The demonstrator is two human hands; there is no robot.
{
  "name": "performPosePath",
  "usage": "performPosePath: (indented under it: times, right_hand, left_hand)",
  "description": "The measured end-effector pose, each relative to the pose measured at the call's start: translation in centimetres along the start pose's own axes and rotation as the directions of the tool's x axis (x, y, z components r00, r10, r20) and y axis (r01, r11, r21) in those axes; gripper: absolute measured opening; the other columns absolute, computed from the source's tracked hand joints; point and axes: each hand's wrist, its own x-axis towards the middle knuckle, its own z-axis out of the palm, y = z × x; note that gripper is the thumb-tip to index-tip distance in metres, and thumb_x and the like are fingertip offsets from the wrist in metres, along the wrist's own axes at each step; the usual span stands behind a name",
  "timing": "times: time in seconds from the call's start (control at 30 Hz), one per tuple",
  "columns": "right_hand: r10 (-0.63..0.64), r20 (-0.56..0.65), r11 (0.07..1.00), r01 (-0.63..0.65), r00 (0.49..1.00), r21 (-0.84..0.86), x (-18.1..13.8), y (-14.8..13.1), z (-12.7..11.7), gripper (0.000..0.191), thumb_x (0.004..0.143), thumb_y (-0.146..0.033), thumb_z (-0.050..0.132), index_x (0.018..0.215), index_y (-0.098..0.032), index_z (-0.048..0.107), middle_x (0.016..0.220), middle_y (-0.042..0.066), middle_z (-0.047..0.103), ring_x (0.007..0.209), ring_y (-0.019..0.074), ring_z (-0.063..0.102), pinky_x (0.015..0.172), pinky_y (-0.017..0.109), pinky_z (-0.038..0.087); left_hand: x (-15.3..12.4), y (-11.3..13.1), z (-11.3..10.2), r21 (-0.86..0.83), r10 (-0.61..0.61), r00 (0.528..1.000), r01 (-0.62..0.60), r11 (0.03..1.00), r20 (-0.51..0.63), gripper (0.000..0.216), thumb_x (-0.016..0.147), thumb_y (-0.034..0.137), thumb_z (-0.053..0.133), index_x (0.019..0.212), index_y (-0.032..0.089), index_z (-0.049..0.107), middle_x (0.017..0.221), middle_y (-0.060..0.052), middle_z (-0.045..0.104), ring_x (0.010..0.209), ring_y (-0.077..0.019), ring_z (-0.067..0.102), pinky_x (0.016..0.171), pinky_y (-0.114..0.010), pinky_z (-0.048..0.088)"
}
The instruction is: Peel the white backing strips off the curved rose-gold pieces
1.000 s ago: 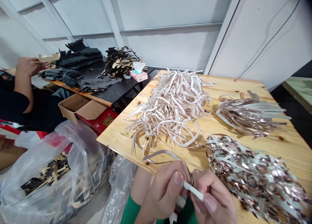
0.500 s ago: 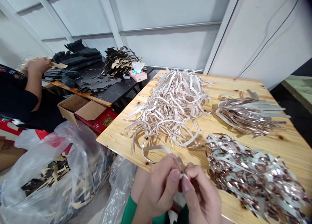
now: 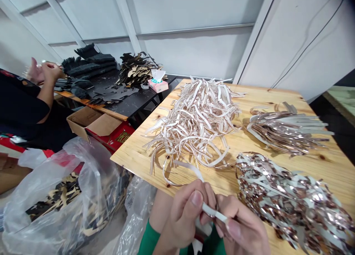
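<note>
A narrow whitish strip [image 3: 210, 210] stretches between my two hands at the near edge of the wooden table. My left hand [image 3: 187, 214] is closed, pinching it between thumb and fingers. On the other end, my right hand [image 3: 241, 225] pinches the strip with its thumb on top. A longer pale strip [image 3: 191, 166] curves up from behind my left fingers onto the tabletop. Just beyond lies a loose heap of white and rose-gold strips [image 3: 196, 118]. To the right of my hands is a pile of shiny, twisted rose-gold and white pieces [image 3: 294, 199].
A flatter bundle of strips [image 3: 285, 131] rests on the wooden table [image 3: 135, 148]. At left, a co-worker [image 3: 24, 103] sits by a black table with dark stacks [image 3: 88, 64] and a tissue box [image 3: 158, 85]. A cardboard box [image 3: 97, 125] and plastic bag [image 3: 91, 173] stand below.
My hands have moved apart, my right hand going rightward, so a short length of strip now shows between them. The co-worker's hands have shifted.
</note>
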Motion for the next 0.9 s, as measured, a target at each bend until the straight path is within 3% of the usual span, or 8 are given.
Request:
performPosePath:
  times: [0.1,0.23,0.37,0.53,0.73,0.9]
  right_hand:
    - [-0.031,-0.042,0.999,0.032,0.999,0.013,0.1,0.1,-0.1,0.036,0.107,-0.04,0.067,0.075,-0.023,0.065,0.062,-0.001,0.051,0.059,0.0176,0.049,0.055,0.029,0.04]
    - [-0.075,-0.139,0.996,0.069,0.987,-0.052,-0.3,0.1,0.9,0.032,0.107,-0.039,0.07,0.079,-0.024,0.067,0.068,0.0,0.056,0.062,0.0178,0.052,0.059,0.029,0.042]
    - [-0.04,-0.314,0.994,0.005,0.949,-0.111,-0.8,-0.1,2.6,0.037,0.106,-0.044,0.072,0.078,-0.024,0.06,0.073,-0.001,0.052,0.062,0.0166,0.042,0.059,0.031,0.032]
    - [-0.051,-0.323,0.986,-0.003,0.945,-0.166,-0.5,-0.5,3.9,0.037,0.109,-0.045,0.067,0.079,-0.025,0.057,0.07,-0.001,0.053,0.065,0.0183,0.043,0.063,0.032,0.033]
    - [0.001,-0.3,0.996,-0.027,0.954,-0.085,-0.5,-0.7,3.5,0.041,0.107,-0.045,0.07,0.076,-0.023,0.056,0.068,-0.003,0.042,0.062,0.0155,0.035,0.06,0.031,0.025]
    - [-0.028,-0.301,0.994,-0.005,0.953,-0.109,-0.4,-1.0,3.6,0.042,0.108,-0.044,0.069,0.074,-0.023,0.054,0.069,-0.003,0.039,0.064,0.0164,0.032,0.061,0.032,0.025]
  left_hand:
    - [-0.2,0.1,-0.3,-0.005,-0.019,1.0,0.019,1.0,0.0,0.053,0.115,0.06,0.047,0.078,0.024,0.043,0.066,0.001,0.044,0.059,-0.0141,0.045,0.058,-0.03,0.037]
    - [-0.1,0.6,-0.5,0.255,0.073,0.997,-0.08,0.964,0.036,0.057,0.112,0.07,0.055,0.082,0.022,0.047,0.076,0.0,0.047,0.069,-0.0156,0.047,0.066,-0.032,0.035]
    - [0.2,0.9,-0.5,0.402,0.082,0.993,-0.108,0.909,0.08,0.056,0.112,0.07,0.056,0.082,0.023,0.046,0.076,0.0,0.047,0.07,-0.0168,0.046,0.066,-0.033,0.034]
    - [0.4,0.5,-0.7,0.427,0.143,0.985,-0.173,0.888,0.102,0.057,0.106,0.073,0.065,0.084,0.023,0.046,0.076,0.002,0.045,0.068,-0.0159,0.042,0.067,-0.034,0.033]
    - [0.1,0.4,-0.9,0.415,0.117,0.989,-0.145,0.898,0.092,0.042,0.121,0.043,0.045,0.084,0.023,0.047,0.073,0.001,0.046,0.068,-0.0168,0.047,0.069,-0.034,0.039]
    - [0.1,0.3,-0.7,0.397,0.116,0.992,-0.126,0.909,0.048,0.045,0.12,0.046,0.043,0.081,0.023,0.047,0.072,0.0,0.048,0.065,-0.017,0.047,0.066,-0.034,0.04]
